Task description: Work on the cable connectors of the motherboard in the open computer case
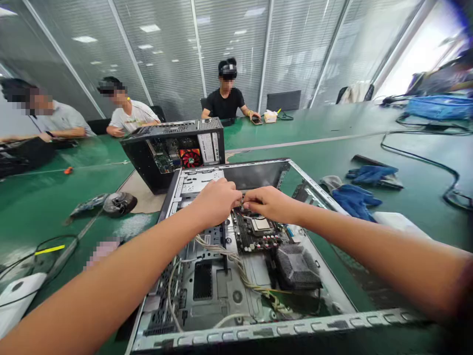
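An open computer case [275,325] lies on its side in front of me, a motherboard [246,234] fixed inside it. My left hand [219,201] is closed over the far left part of the board, fingertips pinched. Close beside it my right hand [269,204] pinches too, the fingertips of both hands almost meeting. Whatever they grip is too small and hidden to name. Below my right hand shows a silver processor [260,224]. A black finned cooler [297,268] sits at the near right in the case, and a bundle of twisted cables [240,268] runs across the case floor.
Behind stands a second open tower [138,155] with a red fan [190,158]. Blue gloves [354,199] lie right of my case, near a black cable [436,158]. A roll of tape [120,203] is at left. Several people sit around the green table [318,130].
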Available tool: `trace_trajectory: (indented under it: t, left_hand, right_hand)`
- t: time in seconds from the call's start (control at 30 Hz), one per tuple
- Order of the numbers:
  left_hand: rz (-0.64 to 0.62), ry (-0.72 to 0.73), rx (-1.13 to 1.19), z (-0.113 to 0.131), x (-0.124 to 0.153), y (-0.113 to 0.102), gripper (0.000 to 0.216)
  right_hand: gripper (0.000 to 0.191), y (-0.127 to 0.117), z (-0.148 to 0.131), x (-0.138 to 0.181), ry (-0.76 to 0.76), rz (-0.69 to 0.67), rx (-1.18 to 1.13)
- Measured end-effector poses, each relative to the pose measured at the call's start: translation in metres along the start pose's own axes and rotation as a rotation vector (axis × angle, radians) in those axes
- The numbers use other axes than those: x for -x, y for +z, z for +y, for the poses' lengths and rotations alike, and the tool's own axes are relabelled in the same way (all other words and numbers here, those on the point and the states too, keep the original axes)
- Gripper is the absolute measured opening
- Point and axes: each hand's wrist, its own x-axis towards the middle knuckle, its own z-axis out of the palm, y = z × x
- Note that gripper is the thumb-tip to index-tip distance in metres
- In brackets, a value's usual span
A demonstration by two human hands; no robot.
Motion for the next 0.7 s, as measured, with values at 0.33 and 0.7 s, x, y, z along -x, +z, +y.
trace_trajectory:
  t: [0.33,0.7]
  left_hand:
    - [0.025,0.009,-0.016,0.003,0.003,-0.005,0.017]
    - [0.105,0.06,-0.134,0.008,0.003,-0.006,0.016]
  right_hand:
    - [0.019,-0.004,0.004,-0.003,0.078,-0.055,-0.138]
    - [0.022,-0.003,0.003,-0.002,0.092,-0.068,-0.145]
